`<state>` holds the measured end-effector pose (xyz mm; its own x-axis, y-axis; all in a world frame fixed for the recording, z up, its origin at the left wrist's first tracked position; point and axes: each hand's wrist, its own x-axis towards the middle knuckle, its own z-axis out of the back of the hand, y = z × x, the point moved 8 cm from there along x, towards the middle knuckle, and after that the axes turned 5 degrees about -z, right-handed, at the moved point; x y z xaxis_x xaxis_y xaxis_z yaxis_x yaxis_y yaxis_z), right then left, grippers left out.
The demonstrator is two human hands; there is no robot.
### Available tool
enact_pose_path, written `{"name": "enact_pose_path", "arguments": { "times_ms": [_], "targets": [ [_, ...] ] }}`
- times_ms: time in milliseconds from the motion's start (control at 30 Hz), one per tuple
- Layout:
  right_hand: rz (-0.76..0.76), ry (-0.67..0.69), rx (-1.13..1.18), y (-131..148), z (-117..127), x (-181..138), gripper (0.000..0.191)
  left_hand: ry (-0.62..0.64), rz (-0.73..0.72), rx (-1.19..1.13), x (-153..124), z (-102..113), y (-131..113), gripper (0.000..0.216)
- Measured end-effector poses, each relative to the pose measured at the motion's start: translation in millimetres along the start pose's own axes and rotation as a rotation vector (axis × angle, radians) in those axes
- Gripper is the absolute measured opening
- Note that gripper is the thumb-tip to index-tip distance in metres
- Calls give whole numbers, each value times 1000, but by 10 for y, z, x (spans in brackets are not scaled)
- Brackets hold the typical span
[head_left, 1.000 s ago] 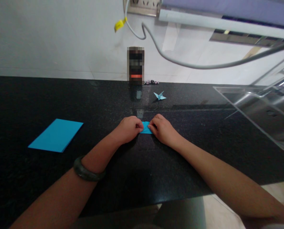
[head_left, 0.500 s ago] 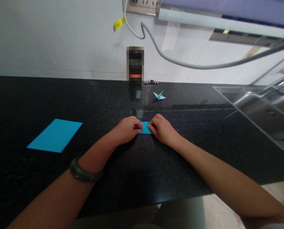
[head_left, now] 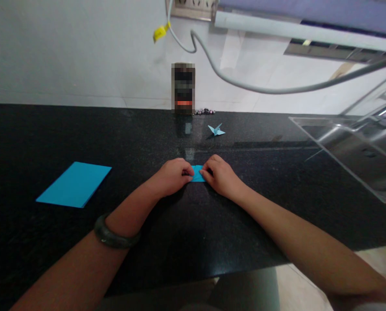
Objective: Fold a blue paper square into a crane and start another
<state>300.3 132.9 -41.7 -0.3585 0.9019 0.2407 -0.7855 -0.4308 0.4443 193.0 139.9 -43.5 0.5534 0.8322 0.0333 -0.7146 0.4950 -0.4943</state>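
Observation:
A small folded piece of blue paper (head_left: 198, 174) lies on the black countertop (head_left: 193, 242) between my hands. My left hand (head_left: 176, 176) pinches its left end, thumb and fingers closed on it. On the other side, my right hand (head_left: 219, 175) has its fingertips closed on the right end. Creases show in the strip between them; the outer ends are hidden under my fingers. Beyond my hands stands a small light-blue origami crane (head_left: 216, 130). A stack of blue paper sheets (head_left: 74, 185) lies flat to the left.
A phone-like object (head_left: 183, 88), blurred out, leans on the wall beside a beaded string (head_left: 205, 111). To the right is a steel sink (head_left: 358, 160). A grey cable (head_left: 270, 90) hangs across the wall below a socket panel (head_left: 193, 8). The counter's front edge is near my body.
Both hands stay on the folded blue paper, with hardly any visible movement. The whole view has shifted very slightly.

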Motion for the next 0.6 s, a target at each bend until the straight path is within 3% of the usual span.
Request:
{"name": "enact_pose_path", "arguments": {
  "times_ms": [600],
  "targets": [
    [-14,-2,-13,0,9,5,9,3,-32,-35,-31,7,10,15]
  ]
}}
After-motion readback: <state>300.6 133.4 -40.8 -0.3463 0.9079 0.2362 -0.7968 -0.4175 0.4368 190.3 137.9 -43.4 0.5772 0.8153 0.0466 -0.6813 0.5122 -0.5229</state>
